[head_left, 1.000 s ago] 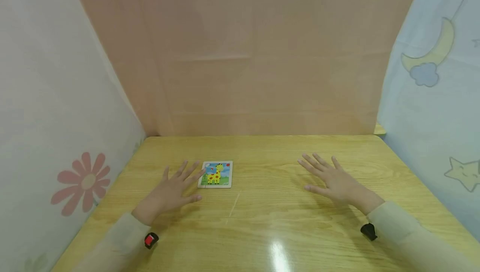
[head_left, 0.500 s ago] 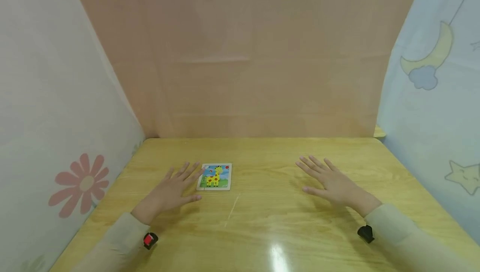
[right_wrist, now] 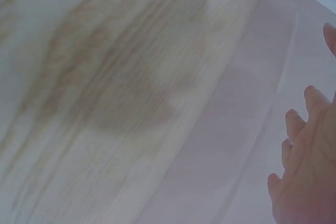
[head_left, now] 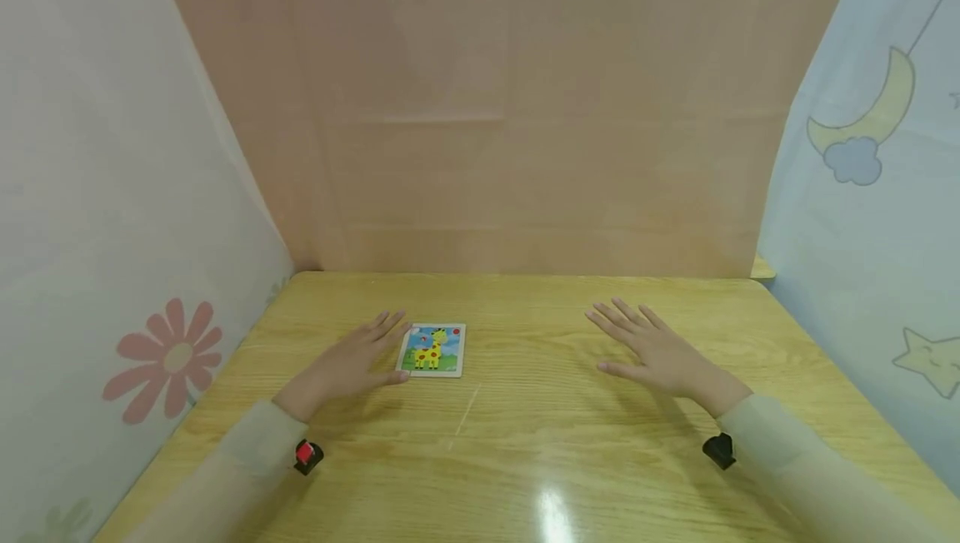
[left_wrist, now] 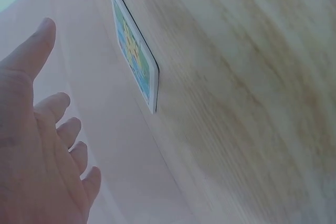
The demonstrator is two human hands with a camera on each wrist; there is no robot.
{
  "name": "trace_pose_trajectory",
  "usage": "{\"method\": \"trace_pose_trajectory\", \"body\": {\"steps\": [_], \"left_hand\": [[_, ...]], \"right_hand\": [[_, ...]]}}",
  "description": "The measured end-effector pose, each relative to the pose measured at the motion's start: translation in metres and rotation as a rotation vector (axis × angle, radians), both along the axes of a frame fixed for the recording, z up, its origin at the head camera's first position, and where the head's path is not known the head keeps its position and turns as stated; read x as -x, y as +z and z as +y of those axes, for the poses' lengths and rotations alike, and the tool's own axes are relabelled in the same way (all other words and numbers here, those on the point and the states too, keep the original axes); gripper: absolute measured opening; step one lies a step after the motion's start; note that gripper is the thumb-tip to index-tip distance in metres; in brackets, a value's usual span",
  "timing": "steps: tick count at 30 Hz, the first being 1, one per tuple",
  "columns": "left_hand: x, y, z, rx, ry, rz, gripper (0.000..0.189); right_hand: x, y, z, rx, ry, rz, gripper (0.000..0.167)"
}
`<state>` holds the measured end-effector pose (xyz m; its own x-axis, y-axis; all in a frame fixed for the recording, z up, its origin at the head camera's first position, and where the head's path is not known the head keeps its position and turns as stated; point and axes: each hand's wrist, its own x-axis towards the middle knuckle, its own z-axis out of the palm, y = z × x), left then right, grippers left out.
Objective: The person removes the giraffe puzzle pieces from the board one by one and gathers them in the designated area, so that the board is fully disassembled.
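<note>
A square giraffe picture puzzle (head_left: 438, 351) with a pale border lies flat on the wooden table (head_left: 517, 418), left of the middle. My left hand (head_left: 345, 368) hovers just left of it, fingers extended and thumb apart; in the head view its fingertips overlap the puzzle's left edge. Seen from the left wrist, the puzzle (left_wrist: 134, 51) lies beyond the hand (left_wrist: 42, 129), with a gap between them. My right hand (head_left: 660, 356) is held over the right part of the table, fingers spread and holding nothing. The right wrist view shows that hand (right_wrist: 310, 150) above the tabletop.
A plain brownish-pink cloth (head_left: 525, 127) hangs behind the table's far edge. Pale cloths with printed pictures, a flower (head_left: 172, 360) on the left and a moon (head_left: 870, 110) on the right, flank the table. A black band (head_left: 720, 450) is at the right wrist.
My left hand has turned more on edge, its fingers closer together and its thumb nearer the puzzle's lower left corner. The right hand has shifted slightly left. The puzzle stays in place.
</note>
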<state>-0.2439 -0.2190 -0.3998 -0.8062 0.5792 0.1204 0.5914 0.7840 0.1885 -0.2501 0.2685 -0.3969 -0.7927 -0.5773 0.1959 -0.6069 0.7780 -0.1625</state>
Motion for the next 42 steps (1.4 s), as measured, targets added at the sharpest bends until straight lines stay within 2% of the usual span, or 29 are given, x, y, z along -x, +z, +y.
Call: {"method": "trace_pose_trajectory", "body": {"steps": [6, 13, 20, 23, 29, 33, 37, 42], "left_hand": [[0.007, 0.001, 0.002, 0.055, 0.011, 0.009, 0.082], [0.017, 0.009, 0.009, 0.087, 0.023, 0.049, 0.081], [0.028, 0.011, 0.019, 0.127, 0.009, 0.008, 0.087], [0.034, 0.008, 0.022, 0.113, 0.003, -0.021, 0.088], [0.039, -0.001, 0.025, 0.013, -0.006, -0.07, 0.087], [0.045, -0.009, 0.029, -0.02, 0.056, -0.121, 0.088], [0.049, -0.017, 0.037, -0.032, 0.143, -0.206, 0.089], [0.05, -0.022, 0.048, -0.084, 0.153, -0.243, 0.083]], "right_hand": [[0.006, 0.007, -0.008, -0.004, -0.004, -0.046, 0.077], [0.017, 0.017, -0.021, -0.017, -0.001, -0.06, 0.077], [0.028, 0.021, -0.037, -0.013, 0.026, -0.079, 0.078], [0.033, 0.021, -0.044, -0.004, 0.034, -0.1, 0.08], [0.046, 0.017, -0.059, 0.027, 0.043, -0.15, 0.085], [0.051, 0.015, -0.07, 0.034, 0.052, -0.155, 0.092], [0.052, 0.013, -0.083, 0.026, 0.036, -0.14, 0.092], [0.056, 0.009, -0.101, 0.103, -0.001, -0.117, 0.081]]}}
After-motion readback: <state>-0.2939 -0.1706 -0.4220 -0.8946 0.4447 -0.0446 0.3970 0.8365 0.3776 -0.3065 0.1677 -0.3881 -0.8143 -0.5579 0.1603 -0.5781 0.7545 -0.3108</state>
